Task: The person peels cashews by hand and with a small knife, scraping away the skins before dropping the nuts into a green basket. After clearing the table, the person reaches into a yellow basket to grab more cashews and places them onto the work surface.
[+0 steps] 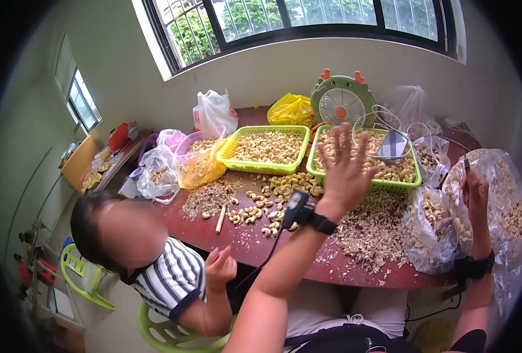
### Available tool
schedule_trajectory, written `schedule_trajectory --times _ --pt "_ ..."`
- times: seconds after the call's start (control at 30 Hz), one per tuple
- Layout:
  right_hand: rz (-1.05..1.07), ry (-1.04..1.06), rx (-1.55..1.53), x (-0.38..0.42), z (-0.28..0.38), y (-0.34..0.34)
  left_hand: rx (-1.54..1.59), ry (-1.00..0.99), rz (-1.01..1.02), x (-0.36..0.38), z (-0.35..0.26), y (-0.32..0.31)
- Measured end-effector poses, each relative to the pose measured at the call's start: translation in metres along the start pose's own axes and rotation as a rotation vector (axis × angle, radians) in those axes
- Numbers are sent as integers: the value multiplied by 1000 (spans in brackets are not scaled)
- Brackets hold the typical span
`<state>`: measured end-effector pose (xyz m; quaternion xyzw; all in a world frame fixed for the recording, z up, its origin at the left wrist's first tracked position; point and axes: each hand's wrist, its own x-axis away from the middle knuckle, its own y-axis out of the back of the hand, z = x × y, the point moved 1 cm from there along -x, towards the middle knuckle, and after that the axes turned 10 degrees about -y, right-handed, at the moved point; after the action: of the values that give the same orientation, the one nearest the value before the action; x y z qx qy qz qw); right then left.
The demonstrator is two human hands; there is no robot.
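Note:
My left hand (348, 170) is raised with its fingers spread, in front of the right green basket (364, 181) full of cashews (331, 143). Nothing is in it, and a black strap with a small device circles that wrist. My right hand (476, 191) is closed around a small thin tool (466, 165) that points upward; its exact kind cannot be made out. It is in front of a large clear bag of cashews (514, 215). Below my left hand, peeled skins (370, 235) lie heaped on the red table (308, 265).
A phone (393, 145) rests on the right basket, near a green fan (342, 106) with white cables. A second cashew basket (264, 167) stands left. Loose cashews (249, 215) and a light-coloured stick (221, 219) lie on the table. A person in a striped shirt (173, 276) sits at left.

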<state>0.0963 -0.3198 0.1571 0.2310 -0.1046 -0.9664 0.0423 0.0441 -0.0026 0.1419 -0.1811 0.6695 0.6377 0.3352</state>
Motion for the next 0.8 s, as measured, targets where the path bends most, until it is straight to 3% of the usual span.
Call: schedule_trajectory --times 0.1,0.17,0.3,0.33,0.43,0.57,0.63,0.7,0.8 --pt "7 22 47 -6 11 -6 131 -246 21 -9 -28 -2" --pt "-34 61 60 -11 8 4 133 -145 230 -6 -1 -14" --pt "-124 14 9 -8 -12 27 5 648 -91 5 82 -15" --pt "-146 -29 8 -6 -12 25 -5 647 -95 6 84 -11" --pt "-96 42 30 -2 -31 -1 -61 379 -340 10 64 -9" --pt "22 -18 69 16 -35 -29 61 219 -206 31 28 -17" --pt "45 -83 108 26 -54 -32 62 199 -163 45 19 -37" --pt "120 8 152 30 -64 -37 106 202 -142 57 10 -56" --pt "187 -22 229 44 -70 -52 141 174 -78 75 3 -86"
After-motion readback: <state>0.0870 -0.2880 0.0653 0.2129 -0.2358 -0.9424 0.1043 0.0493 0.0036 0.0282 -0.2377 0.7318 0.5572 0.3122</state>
